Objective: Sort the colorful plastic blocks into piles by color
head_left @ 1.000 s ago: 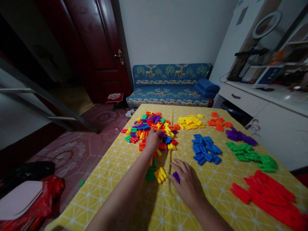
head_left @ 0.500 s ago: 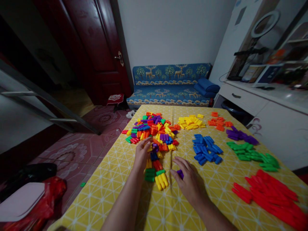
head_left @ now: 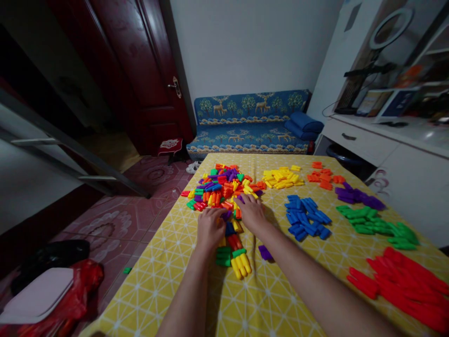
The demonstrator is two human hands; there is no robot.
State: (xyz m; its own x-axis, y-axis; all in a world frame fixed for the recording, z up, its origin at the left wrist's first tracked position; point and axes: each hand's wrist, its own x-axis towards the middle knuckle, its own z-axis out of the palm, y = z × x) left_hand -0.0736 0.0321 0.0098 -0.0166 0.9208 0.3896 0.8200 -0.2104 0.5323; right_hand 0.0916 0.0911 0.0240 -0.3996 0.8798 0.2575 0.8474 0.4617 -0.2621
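Note:
A mixed pile of coloured plastic bullet-shaped blocks [head_left: 217, 188] lies on the table. My left hand [head_left: 211, 228] is palm down at its near edge, fingers bent over the blocks and tips hidden. Beside those fingers is a purple block [head_left: 226, 215]. My right hand [head_left: 251, 214] reaches over the pile's right side, fingers apart and touching blocks near another purple one. Below the hands lie a blue block [head_left: 230, 229], a red block [head_left: 234, 242], a green block [head_left: 223, 256] and a yellow block [head_left: 241, 266]. One purple block [head_left: 265, 252] sits beside my right forearm.
Sorted heaps spread to the right: yellow blocks [head_left: 282, 178], orange blocks [head_left: 324, 177], purple blocks [head_left: 358, 196], blue blocks [head_left: 306, 217], green blocks [head_left: 377, 224] and red blocks [head_left: 409, 285]. Behind the table [head_left: 168, 285] is a blue sofa [head_left: 245, 133]; a white cabinet [head_left: 414, 173] stands right.
My right hand has moved forward and left onto the pile, leaving the purple block behind on the cloth. My left hand's fingers, stretched before, are now bent down over the blocks.

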